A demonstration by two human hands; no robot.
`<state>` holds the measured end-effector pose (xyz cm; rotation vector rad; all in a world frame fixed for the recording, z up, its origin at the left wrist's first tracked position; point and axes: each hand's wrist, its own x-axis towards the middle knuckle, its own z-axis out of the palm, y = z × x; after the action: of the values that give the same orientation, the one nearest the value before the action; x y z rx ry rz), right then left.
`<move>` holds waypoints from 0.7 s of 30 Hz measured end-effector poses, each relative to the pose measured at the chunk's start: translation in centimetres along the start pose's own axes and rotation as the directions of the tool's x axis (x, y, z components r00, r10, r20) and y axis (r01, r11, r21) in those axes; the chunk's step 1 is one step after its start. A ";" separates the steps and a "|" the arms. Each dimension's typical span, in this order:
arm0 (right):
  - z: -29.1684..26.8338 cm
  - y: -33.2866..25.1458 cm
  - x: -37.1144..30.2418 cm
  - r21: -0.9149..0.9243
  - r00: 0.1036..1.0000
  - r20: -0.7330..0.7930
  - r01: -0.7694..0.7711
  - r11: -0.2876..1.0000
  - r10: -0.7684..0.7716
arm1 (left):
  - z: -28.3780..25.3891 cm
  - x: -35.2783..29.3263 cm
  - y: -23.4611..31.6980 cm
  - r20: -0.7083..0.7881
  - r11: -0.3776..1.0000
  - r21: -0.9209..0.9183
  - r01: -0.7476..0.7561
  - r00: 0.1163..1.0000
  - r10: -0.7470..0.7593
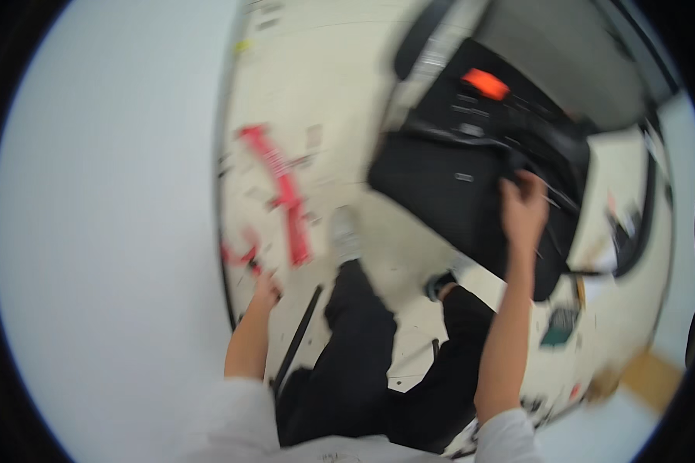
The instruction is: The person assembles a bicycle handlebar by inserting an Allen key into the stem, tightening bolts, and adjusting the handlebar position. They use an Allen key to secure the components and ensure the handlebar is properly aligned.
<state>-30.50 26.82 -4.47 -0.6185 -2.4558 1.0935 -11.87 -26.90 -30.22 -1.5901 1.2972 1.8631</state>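
My left hand point(268, 288), low on the left, is closed at the end of a blurred red-and-black forked thing point(247, 253). Its exact kind is too smeared to name. At the right, my right hand point(525, 210) reaches over a large black bag point(440, 174), its fingers curled together by a dark part of it. What those fingers pinch, if anything, is hidden against the black. On the bag's far part lies a bright orange piece point(486, 83). A long red strip-like object point(282, 189) lies on the floor left of the bag, blurred.
A white surface point(116, 231) fills the left side. A grey and black chair-like thing point(567, 54) stands behind the bag. Between my arms are my legs, a shoe point(346, 231) and a black bar point(297, 332). A cardboard box point(650, 380) sits lower right, near a dark green item point(561, 326).
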 end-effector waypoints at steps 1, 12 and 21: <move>0.6 -1.8 -0.3 -0.001 1.000 0.005 0.008 1.000 -0.008 | -2.1 1.6 -0.5 0.013 0.998 -0.044 0.051 0.999 -0.051; -1.0 -1.7 -0.5 -0.032 0.998 0.047 -0.048 0.998 0.050 | -3.4 10.7 -6.6 -0.215 0.971 -0.040 0.234 0.947 -0.238; -1.2 -2.4 -1.1 0.028 0.986 0.152 -0.069 0.997 0.064 | -2.2 6.7 -2.5 -0.072 0.958 0.286 0.031 0.997 -0.011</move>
<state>-29.53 25.49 -2.11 -0.6332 -2.5557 1.2469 -10.67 -29.31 -37.25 -1.5178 1.4975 1.5341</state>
